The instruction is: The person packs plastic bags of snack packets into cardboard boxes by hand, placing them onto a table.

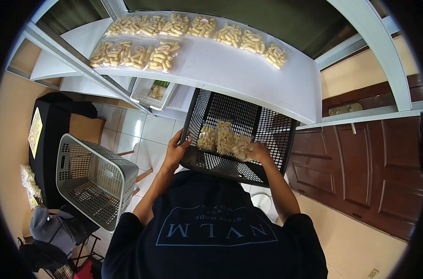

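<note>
A black plastic basket (267,122) is tilted in front of my body, just under the edge of the white shelf (248,76). My left hand (177,148) grips the basket's left rim. Inside the basket lie a few clear bags of pale snack pieces (224,138). My right hand (256,151) is closed on the rightmost bag (241,145), low in the basket. Two rows of similar packed bags (162,56) lie flat on the shelf, the back row reaching further right than the front one.
A grey basket (111,172) stands at the left, near a black-covered table (51,139) with a yellow sheet. A small white basket (153,95) sits on a lower shelf. Metal frame posts flank the shelf. A brown door (351,162) is at the right.
</note>
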Tool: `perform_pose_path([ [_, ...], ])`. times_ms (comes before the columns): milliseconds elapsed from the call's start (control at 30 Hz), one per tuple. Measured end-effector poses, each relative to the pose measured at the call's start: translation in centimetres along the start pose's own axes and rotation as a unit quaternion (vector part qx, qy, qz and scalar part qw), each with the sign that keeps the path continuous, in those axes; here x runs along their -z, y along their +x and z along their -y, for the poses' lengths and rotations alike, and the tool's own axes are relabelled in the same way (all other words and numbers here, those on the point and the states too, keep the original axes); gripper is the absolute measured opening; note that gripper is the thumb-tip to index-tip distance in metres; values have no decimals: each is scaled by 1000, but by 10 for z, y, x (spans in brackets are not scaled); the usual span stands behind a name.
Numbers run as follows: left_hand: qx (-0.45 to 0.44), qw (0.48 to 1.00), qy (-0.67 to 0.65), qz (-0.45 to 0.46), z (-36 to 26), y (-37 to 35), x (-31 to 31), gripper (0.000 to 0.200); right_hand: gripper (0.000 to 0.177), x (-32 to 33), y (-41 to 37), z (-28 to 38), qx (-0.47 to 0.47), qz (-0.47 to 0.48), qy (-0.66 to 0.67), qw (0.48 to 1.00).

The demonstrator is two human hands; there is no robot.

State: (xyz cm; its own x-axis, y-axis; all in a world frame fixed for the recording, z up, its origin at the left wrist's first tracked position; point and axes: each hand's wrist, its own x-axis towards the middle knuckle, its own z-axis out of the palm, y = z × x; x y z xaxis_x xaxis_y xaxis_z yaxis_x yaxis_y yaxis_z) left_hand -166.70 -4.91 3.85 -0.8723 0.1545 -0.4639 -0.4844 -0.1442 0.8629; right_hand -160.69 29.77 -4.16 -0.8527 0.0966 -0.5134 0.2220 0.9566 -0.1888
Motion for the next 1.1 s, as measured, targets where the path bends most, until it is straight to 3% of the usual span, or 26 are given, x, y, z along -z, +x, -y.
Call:
perform_pose_path([
  [33,-8,1000,19,-9,-1,-1,-1,44,40,26,-5,10,93,62,24,993],
  [133,-12,1000,-1,-3,3,1,1,44,34,57,8,27,131,80,123,980],
  [200,-8,1000,-3,-1,0,-1,1,44,27,155,-17,86,243,-37,217,945],
  [233,-11,1000,-7,-3,2,0,2,44,25,209,-36,119,193,-45,226,954],
  [267,-14,1000,-11,-4,3,1,4,44,28,239,-40,131,195,-123,213,949],
  [300,-17,1000,-10,-5,3,2,6,44,28,251,-27,132,268,-255,241,897],
  [367,-16,1000,10,-12,1,2,12,42,30,287,-2,132,230,-382,124,887],
  [433,-29,999,9,-17,-2,1,17,41,54,297,49,119,207,-429,42,878],
  [467,-41,999,7,-21,-4,1,19,41,54,301,62,120,209,-431,42,877],
  [533,-43,999,4,-25,-8,2,22,41,82,308,87,122,76,-347,-6,935],
  [567,-41,999,2,-29,-9,1,24,41,89,306,107,114,75,-318,-2,945],
  [667,-33,999,3,-40,-5,6,33,41,82,294,122,112,41,-246,-40,968],
  [833,-31,998,-9,-55,-10,0,37,41,57,264,89,101,63,-298,-7,952],
  [1100,-27,998,3,-56,-15,0,35,43,60,243,-12,110,123,-268,-6,956],
])
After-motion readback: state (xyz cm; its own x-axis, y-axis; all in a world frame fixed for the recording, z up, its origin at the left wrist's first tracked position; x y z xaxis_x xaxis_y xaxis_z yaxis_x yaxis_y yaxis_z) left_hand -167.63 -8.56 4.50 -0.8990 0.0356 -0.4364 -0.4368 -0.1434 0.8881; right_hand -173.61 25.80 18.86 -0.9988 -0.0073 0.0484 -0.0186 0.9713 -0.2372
